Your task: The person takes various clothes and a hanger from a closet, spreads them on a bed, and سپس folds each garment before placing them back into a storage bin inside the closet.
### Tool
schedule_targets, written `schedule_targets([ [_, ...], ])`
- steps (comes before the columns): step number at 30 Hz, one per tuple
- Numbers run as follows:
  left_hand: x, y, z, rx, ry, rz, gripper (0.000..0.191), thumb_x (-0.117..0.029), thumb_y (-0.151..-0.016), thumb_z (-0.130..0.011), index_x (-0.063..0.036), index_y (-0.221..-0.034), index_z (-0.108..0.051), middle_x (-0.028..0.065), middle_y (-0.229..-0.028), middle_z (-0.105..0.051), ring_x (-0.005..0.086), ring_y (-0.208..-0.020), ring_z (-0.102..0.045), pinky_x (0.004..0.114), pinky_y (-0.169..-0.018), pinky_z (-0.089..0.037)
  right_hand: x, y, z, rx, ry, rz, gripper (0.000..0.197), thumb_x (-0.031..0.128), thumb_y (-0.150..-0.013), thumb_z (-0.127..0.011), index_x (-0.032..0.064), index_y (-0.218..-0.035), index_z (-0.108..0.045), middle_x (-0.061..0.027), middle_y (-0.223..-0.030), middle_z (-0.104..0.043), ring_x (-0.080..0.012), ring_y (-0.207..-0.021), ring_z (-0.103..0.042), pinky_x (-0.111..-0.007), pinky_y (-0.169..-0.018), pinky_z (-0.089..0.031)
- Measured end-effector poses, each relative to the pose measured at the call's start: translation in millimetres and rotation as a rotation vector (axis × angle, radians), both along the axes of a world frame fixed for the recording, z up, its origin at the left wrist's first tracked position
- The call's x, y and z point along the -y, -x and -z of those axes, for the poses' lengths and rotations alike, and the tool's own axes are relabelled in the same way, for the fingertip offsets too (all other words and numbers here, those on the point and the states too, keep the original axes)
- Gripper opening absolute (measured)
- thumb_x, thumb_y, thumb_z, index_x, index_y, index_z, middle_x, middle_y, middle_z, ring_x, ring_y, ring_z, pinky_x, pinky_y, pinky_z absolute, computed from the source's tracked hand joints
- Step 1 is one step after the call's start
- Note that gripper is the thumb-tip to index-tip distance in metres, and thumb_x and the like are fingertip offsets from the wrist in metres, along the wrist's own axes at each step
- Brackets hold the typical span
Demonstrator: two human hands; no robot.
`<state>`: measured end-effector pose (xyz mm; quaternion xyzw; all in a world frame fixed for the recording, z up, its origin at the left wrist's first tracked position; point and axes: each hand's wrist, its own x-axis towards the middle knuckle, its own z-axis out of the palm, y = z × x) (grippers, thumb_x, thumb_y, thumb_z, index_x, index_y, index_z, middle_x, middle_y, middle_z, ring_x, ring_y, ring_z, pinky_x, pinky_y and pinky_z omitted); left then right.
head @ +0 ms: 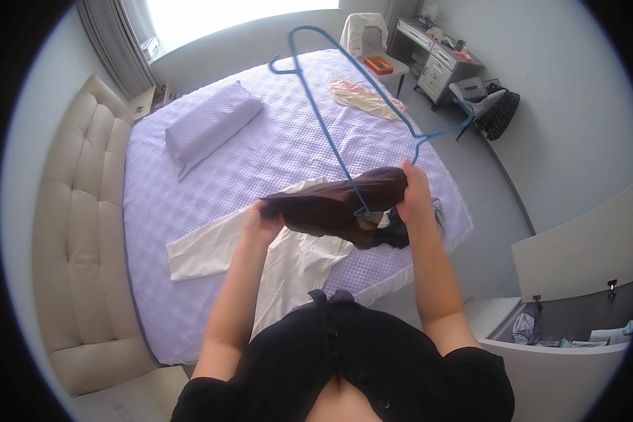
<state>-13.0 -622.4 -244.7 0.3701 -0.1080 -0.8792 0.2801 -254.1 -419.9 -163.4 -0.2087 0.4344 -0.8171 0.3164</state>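
My left hand (261, 227) grips one end of a dark brown, thin cloth garment (327, 203). My right hand (416, 195) holds its other end, so the cloth is stretched between them above the bed. Blue clothes-hanger tubing (322, 118) rises from the cloth, with a hook showing on each side; whether this is one hanger or two I cannot tell. One lower tip lies against the garment, and another part runs down to my right thumb. Below the right end hangs black cloth (398, 232). A white long-legged or long-sleeved garment (300, 258) lies spread on the bed underneath.
The bed (216, 195) has a lilac quilted cover, a lilac pillow (216, 126) and pale folded clothing (364, 100). A padded headboard (84, 221) borders the left. Beyond stand a chair (374, 47) and desk (438, 63). At lower right is an open-lidded storage box (559, 348).
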Motion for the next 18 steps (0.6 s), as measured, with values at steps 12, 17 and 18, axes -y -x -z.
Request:
schedule_targets([
  [12, -33.6, 16.8, -132.9, -0.147, 0.538, 0.402, 0.020, -0.006, -0.084, -0.051, -0.0042, -0.104, -0.056, 0.0051, -0.087, -0.061, 0.0158, -0.077, -0.061, 0.031, -0.070, -0.052, -10.1, 7.9, 11.1, -0.176, -0.190, -0.194, 0.035, 0.014, -0.088, -0.058, -0.0035, -0.118, -0.056, -0.0012, -0.077, -0.059, -0.0067, -0.071, -0.052, -0.016, -0.062, -0.039],
  [17, -23.6, 5.5, -125.3, -0.065, 0.584, 0.372, 0.026, -0.006, -0.082, -0.055, -0.0085, -0.108, -0.056, 0.0015, -0.083, -0.057, 0.0114, -0.070, -0.056, 0.026, -0.063, -0.050, -4.4, -5.6, 17.2, 0.025, -0.128, -0.221, 0.048, 0.037, -0.097, -0.045, -0.0075, -0.107, -0.062, 0.0037, -0.063, -0.043, -0.0070, -0.061, -0.037, -0.019, -0.061, -0.033],
  [18, -22.4, 3.7, -125.6, -0.009, 0.604, 0.360, 0.025, -0.006, -0.083, -0.053, -0.0052, -0.108, -0.054, 0.0052, -0.087, -0.058, 0.0145, -0.075, -0.057, 0.028, -0.068, -0.051, -4.9, -4.5, 14.9, 0.049, -0.038, -0.269, 0.050, 0.040, -0.097, -0.042, -0.0038, -0.100, -0.064, 0.0047, -0.058, -0.035, -0.0090, -0.061, -0.035, -0.023, -0.065, -0.034],
])
